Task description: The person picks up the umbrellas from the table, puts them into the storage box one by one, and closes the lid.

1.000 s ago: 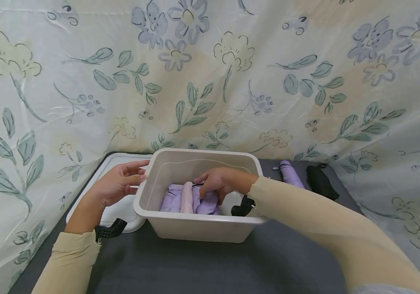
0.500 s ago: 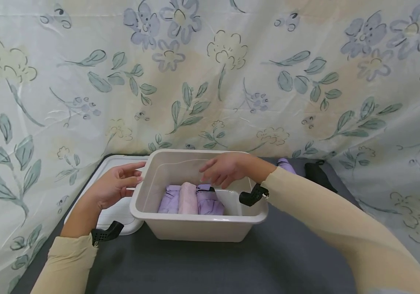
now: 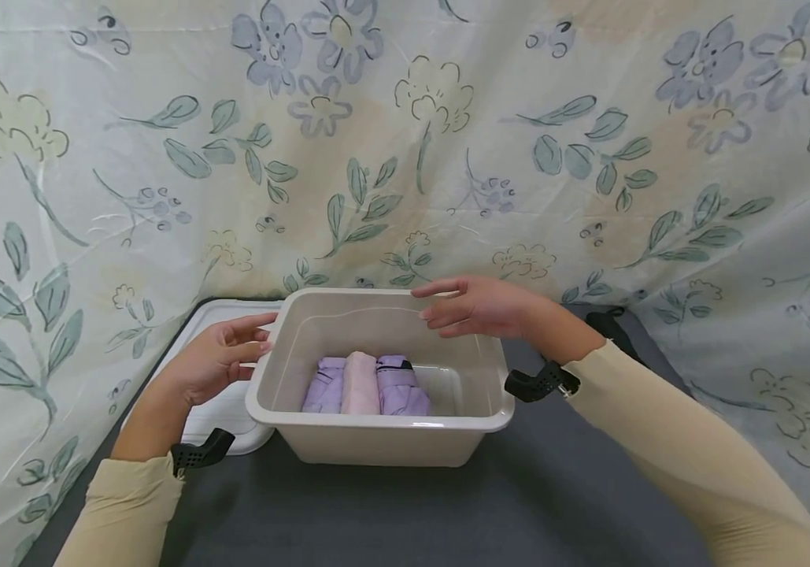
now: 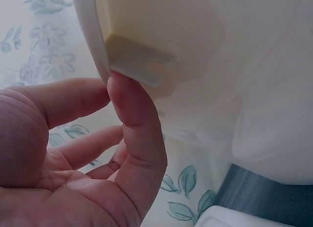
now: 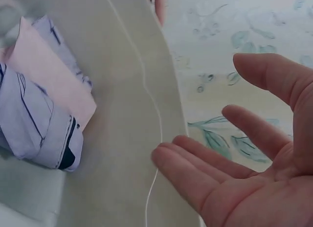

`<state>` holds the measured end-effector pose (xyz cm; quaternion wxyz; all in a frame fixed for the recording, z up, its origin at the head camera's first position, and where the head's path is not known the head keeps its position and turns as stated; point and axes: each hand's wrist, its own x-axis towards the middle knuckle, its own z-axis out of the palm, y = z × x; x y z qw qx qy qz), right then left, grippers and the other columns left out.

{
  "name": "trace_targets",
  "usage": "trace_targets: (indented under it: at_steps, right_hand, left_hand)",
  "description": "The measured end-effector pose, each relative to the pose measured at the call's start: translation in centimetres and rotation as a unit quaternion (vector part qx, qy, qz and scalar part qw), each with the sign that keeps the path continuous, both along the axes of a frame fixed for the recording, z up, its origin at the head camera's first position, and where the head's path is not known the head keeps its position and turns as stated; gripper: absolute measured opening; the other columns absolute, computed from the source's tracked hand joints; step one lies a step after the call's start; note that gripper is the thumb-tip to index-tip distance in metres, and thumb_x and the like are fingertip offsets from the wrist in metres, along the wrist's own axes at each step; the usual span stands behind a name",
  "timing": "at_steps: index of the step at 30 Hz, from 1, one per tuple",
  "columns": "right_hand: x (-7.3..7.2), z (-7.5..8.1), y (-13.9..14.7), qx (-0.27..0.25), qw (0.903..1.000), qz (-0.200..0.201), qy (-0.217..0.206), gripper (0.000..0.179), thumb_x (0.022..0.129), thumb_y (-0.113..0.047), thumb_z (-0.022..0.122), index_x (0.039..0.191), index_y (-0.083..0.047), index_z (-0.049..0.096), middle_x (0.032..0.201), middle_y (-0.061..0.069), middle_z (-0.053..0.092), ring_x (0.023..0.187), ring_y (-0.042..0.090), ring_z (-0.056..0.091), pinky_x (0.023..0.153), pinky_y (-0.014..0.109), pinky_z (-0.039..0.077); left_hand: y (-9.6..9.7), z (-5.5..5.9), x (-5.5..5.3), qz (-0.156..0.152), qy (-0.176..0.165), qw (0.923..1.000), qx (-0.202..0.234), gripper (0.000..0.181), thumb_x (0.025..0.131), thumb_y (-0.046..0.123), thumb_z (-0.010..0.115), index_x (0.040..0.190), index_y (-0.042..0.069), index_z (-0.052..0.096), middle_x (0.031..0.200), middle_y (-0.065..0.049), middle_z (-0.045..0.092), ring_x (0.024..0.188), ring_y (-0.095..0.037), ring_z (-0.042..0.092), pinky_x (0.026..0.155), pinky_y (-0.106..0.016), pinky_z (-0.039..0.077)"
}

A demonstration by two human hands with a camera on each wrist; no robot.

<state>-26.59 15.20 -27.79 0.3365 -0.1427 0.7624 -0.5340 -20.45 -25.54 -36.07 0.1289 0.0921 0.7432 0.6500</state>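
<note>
A beige plastic storage bin [image 3: 376,441] stands in the middle in the head view. Inside, at its left and middle, a pink rolled cloth [image 3: 360,384] lies between a lavender roll [image 3: 324,386] and another lavender roll [image 3: 402,390] with dark trim. My left hand [image 3: 216,362] pinches the bin's left rim between thumb and forefinger, as the left wrist view shows. Over the far right rim hovers my right hand [image 3: 478,309], fingers loosely extended, nothing in it. The right wrist view has the pink cloth [image 5: 54,73] beside the dark-trimmed lavender roll [image 5: 36,124].
A white lid [image 3: 223,413] lies at the left, partly behind the bin and left hand. At the back right, a black rolled pouch [image 3: 617,331] is partly covered by my right arm. Floral fabric [image 3: 405,157] hangs behind the dark grey tabletop [image 3: 376,512].
My right hand has let go of the dark-trimmed lavender roll, risen out of the bin and moved right and back. The left hand stays at the rim.
</note>
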Motion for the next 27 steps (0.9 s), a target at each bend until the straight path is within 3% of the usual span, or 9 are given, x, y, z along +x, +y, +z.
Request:
trace_targets:
  at_steps: [4, 9, 14, 20, 27]
  right_hand:
    - [0.8, -0.4, 1.1, -0.029, 0.9988, -0.003, 0.04, 0.06, 0.099, -0.009, 0.065, 0.155, -0.011, 0.044, 0.154, 0.018, 0.05, 0.138, 0.033, 0.054, 0.112, 0.046, 0.048]
    - [1.6, -1.0, 2.6, -0.043, 0.9949, -0.021, 0.089, 0.059, 0.099, -0.007, 0.065, 0.154, -0.012, 0.046, 0.153, 0.021, 0.05, 0.141, 0.037, 0.051, 0.11, 0.044, 0.049]
    - [2.3, -1.5, 4.4, -0.03, 0.9876, -0.073, 0.136, 0.06, 0.098, -0.018, 0.07, 0.154, -0.017, 0.047, 0.152, 0.017, 0.054, 0.139, 0.035, 0.055, 0.113, 0.05, 0.045]
    - [3.0, -2.4, 6.9, -0.02, 0.9641, -0.141, 0.224, 0.058, 0.097, -0.034, 0.071, 0.15, -0.021, 0.052, 0.15, 0.009, 0.058, 0.136, 0.025, 0.059, 0.113, 0.051, 0.045]
    - [2.6, -4.9, 10.4, -0.039, 0.9345, -0.205, 0.288, 0.053, 0.097, -0.034, 0.07, 0.147, -0.023, 0.056, 0.145, 0.006, 0.062, 0.119, 0.01, 0.068, 0.098, 0.021, 0.054]
  left_hand:
    - [-0.1, -0.2, -0.1, -0.01, 0.008, 0.9999, 0.012, 0.066, 0.103, 0.011, 0.06, 0.16, -0.001, 0.027, 0.105, 0.005, 0.066, 0.095, -0.008, 0.071, 0.081, -0.031, 0.062]
    - [-0.1, -0.1, -0.1, -0.013, 0.01, 0.9995, 0.029, 0.065, 0.103, 0.008, 0.06, 0.159, -0.002, 0.029, 0.105, 0.003, 0.066, 0.094, -0.01, 0.072, 0.08, -0.031, 0.063]
    - [0.0, 0.0, -0.3, -0.01, 0.007, 0.9998, 0.016, 0.065, 0.103, 0.01, 0.06, 0.159, -0.002, 0.03, 0.105, 0.003, 0.066, 0.094, -0.01, 0.071, 0.081, -0.031, 0.062]
    - [-0.1, -0.1, -0.7, -0.004, 0.003, 1.0, 0.0, 0.065, 0.103, 0.012, 0.061, 0.159, 0.001, 0.031, 0.106, 0.004, 0.066, 0.095, -0.01, 0.072, 0.082, -0.031, 0.062]
    - [0.0, -0.3, -0.6, -0.009, 0.006, 0.9994, 0.033, 0.067, 0.101, 0.006, 0.061, 0.159, -0.003, 0.027, 0.106, 0.003, 0.068, 0.094, -0.01, 0.072, 0.08, -0.03, 0.063]
